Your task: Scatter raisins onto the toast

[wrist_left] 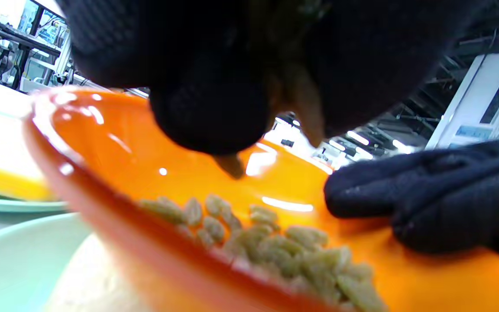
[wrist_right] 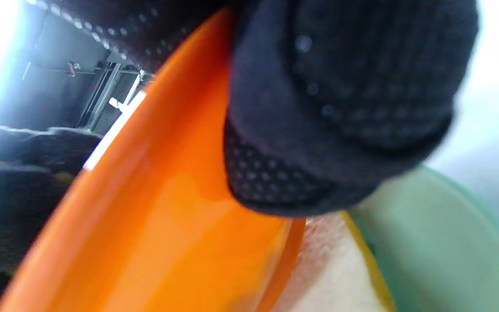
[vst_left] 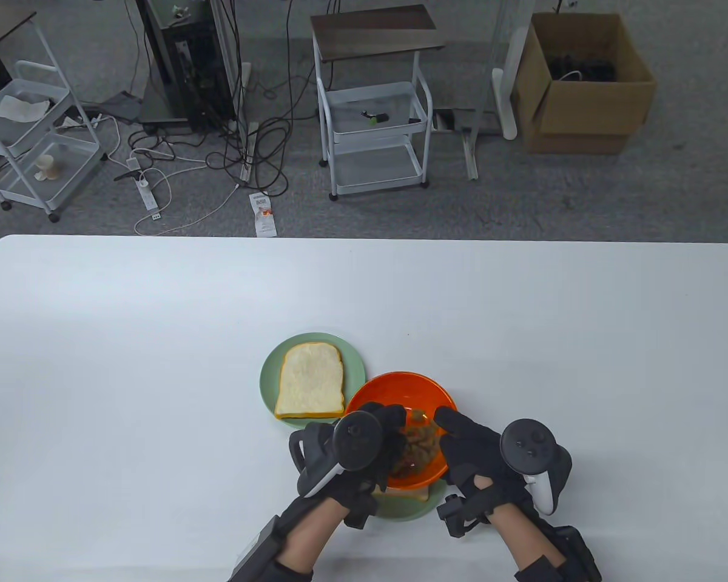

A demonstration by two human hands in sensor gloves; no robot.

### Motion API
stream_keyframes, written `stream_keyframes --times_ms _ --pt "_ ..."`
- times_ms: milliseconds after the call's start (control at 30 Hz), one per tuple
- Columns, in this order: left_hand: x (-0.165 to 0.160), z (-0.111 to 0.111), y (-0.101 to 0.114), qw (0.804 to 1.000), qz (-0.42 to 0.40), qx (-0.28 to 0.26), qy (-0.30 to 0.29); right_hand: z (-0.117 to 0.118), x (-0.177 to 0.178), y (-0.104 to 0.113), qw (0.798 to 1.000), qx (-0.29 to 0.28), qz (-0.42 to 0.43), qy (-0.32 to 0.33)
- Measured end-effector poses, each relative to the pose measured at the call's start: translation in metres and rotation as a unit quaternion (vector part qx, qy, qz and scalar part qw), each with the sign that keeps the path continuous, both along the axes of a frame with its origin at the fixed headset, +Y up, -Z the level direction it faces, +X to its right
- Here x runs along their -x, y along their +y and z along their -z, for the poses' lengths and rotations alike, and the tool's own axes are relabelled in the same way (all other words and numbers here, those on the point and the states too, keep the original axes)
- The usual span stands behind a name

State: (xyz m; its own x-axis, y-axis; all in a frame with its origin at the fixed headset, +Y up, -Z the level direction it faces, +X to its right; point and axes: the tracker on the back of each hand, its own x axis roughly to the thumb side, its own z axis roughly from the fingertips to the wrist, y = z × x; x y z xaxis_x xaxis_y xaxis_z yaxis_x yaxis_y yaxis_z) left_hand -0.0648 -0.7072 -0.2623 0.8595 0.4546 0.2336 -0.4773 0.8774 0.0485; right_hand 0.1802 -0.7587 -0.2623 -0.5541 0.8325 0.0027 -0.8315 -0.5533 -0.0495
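Observation:
An orange bowl (vst_left: 400, 391) holds a heap of raisins (vst_left: 417, 450). My right hand (vst_left: 458, 439) grips the bowl's right rim, as the right wrist view (wrist_right: 319, 130) shows, and holds it tilted over a near green plate (vst_left: 400, 508) with a slice of toast (wrist_right: 332, 268). My left hand (vst_left: 393, 433) reaches into the bowl and pinches a few raisins (wrist_left: 232, 165) above the heap (wrist_left: 275, 247). A second slice of toast (vst_left: 311, 381) lies bare on a far green plate (vst_left: 270, 379), left of the bowl.
The near plate and toast are mostly hidden under the bowl and my hands. White table (vst_left: 158, 364) spreads to both sides. Beyond the far edge stand carts (vst_left: 373, 121), cables and a cardboard box (vst_left: 582, 85) on the floor.

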Motion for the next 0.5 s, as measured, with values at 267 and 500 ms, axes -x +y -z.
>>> stream_keyframes --times_ms 267,500 --pt "0.014 0.004 0.0 0.997 -0.075 -0.01 0.014 0.013 -0.031 0.001 0.999 -0.005 -0.001 -0.048" --pt "0.003 0.014 -0.022 0.996 -0.043 0.075 -0.017 0.023 -0.068 0.002 0.994 -0.018 -0.012 -0.11"
